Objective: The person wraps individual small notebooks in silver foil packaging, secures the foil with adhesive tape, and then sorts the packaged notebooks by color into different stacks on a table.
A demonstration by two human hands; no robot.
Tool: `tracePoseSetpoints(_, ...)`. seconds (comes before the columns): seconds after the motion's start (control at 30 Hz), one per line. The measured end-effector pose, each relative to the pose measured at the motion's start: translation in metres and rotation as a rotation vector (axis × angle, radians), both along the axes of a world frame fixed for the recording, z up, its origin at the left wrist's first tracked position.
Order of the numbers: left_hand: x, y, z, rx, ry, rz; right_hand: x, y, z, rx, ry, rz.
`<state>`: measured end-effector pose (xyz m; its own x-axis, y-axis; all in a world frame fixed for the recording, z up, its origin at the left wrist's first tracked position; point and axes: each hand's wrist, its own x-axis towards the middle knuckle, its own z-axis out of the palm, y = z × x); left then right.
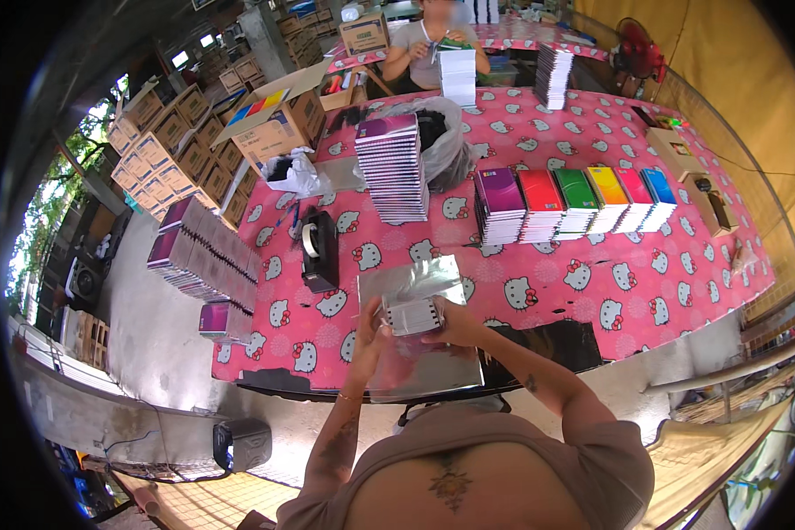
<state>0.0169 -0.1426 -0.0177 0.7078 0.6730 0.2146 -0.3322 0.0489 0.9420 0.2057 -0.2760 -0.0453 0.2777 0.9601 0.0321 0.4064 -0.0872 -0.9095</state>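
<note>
A pink patterned worktop (592,291) fills the frame's middle. At lower centre lies a clear plastic sleeve (415,336); the left hand (368,340) grips its edge, the right hand (455,322) clasps a small booklet stack (411,314) inside it.

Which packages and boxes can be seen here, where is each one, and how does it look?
Clear plastic bag: between both hands, shiny, holding a small stack.
Open cardboard box: far left of table, brown, with coloured stripes on its flap.
Stacked cartons: left beyond the table, brown.
Closed carton: far end of table, brown.
</note>
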Motion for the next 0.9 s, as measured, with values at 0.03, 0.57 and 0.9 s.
tracePoseSetpoints(0.03,0.000,0.006,0.005,0.268,0.111,0.049,-0.003,0.004,0.002,0.045,0.125,0.017)
tracePoseSetpoints(0.57,-0.032,0.246,-0.020,-0.144,0.551,0.323,-0.069,0.016,0.106,0.279,-0.826,-0.249)
tracePoseSetpoints(0.9,-0.021,0.260,-0.051,-0.047,0.420,0.323,-0.098,0.027,0.106,0.109,-0.864,-0.217)
